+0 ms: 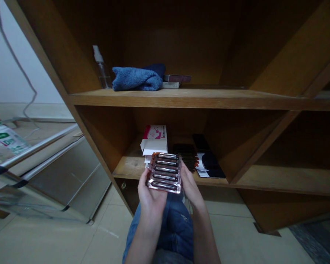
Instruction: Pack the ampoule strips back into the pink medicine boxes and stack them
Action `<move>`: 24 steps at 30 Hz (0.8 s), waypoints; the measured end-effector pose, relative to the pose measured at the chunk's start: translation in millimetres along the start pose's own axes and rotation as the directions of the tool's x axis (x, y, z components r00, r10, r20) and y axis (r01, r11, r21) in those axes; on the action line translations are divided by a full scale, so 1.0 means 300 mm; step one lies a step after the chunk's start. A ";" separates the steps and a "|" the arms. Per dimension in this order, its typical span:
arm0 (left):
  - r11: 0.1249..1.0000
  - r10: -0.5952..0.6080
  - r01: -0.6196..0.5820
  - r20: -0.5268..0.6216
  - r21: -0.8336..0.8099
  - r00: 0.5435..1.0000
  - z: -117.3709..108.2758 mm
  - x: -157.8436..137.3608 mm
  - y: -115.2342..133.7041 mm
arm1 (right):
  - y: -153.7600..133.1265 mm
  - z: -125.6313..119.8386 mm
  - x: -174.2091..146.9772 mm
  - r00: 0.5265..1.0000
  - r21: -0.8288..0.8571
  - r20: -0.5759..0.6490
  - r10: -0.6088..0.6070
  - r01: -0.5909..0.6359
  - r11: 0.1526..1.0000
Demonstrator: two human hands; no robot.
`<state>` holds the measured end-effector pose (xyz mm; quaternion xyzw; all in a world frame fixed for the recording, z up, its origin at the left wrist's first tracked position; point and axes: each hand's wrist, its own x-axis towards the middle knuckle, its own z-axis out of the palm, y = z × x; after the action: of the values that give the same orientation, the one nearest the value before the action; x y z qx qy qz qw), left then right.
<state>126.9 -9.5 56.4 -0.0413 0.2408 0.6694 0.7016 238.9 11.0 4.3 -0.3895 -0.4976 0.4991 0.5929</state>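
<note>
Vial tray: a clear tray of dark vials lying crosswise, its face toward the viewer; it serves as landmark for all places below.
Near shelf edge: the lower shelf has its front lip passing behind the tray as seen; whether the tray overhangs the board or stands just in front cannot be told.
Upper edge: the upper shelf runs above and beyond the tray, with an open gap between them.
Side edges: an upright panel to the tray's left and a partition to its right, both well apart from it.
Beyond the tray: a pink-and-white box, flap open, to the left; dark packs to the right; black-and-white packaging farther right.
Near side: jeans-clad legs below the tray.
Left grip: the left hand is closed on the tray's left and near edges, palm partly beneath.
Right grip: the right hand clasps the right edge; its fingertips are hidden.
Tray in grip: between both hands, projecting past them on the shelf side.
</note>
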 end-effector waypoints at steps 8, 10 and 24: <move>0.996 -0.062 0.067 -0.084 0.061 0.995 -0.008 -0.010 0.056 | -0.065 -0.129 -0.018 0.982 -0.319 -0.163 -0.092 0.036 0.947; 0.998 -0.049 0.053 -0.085 0.046 0.995 -0.011 -0.008 0.069 | -0.060 -0.205 -0.024 0.949 -0.457 -0.271 -0.161 0.020 0.889; 0.999 -0.023 0.026 -0.112 0.026 0.993 -0.010 0.007 0.102 | 0.046 -0.341 -0.014 0.874 -0.756 -0.453 -0.174 -0.274 0.595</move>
<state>96.8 -5.5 61.1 -0.0721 0.2882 0.6539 0.6958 336.1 13.2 -30.5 -0.7392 -0.4919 0.1247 0.4428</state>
